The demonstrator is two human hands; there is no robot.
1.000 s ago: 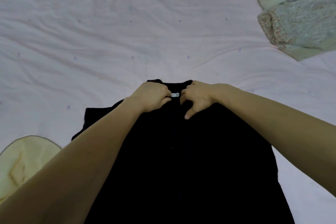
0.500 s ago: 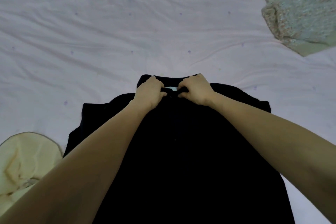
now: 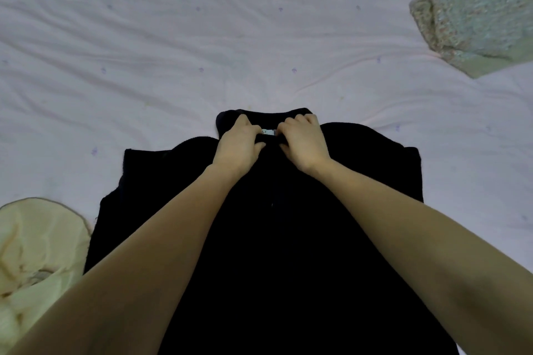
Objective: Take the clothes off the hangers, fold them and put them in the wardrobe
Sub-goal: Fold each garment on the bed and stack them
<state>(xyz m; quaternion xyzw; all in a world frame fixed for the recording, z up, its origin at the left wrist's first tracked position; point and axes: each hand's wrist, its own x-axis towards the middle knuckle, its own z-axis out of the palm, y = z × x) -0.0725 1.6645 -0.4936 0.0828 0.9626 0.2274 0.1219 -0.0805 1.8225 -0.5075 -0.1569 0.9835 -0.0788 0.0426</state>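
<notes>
left hand (image 3: 240,143) + right hand (image 3: 302,140) both pinching black top (image 3: 274,239) collar | tip: tug collar flat either side of label (image 3: 268,132) before folding

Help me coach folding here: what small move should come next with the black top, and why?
Probably let go of the collar and fold one sleeve side inward. The black top already lies flat on the bed sheet, and the left hand and right hand both grip its collar beside the label; no hanger shows.

Black garment (image 3: 274,239) hem cut off (bottom edge); label (image 3: 268,132) unreadable.
</notes>
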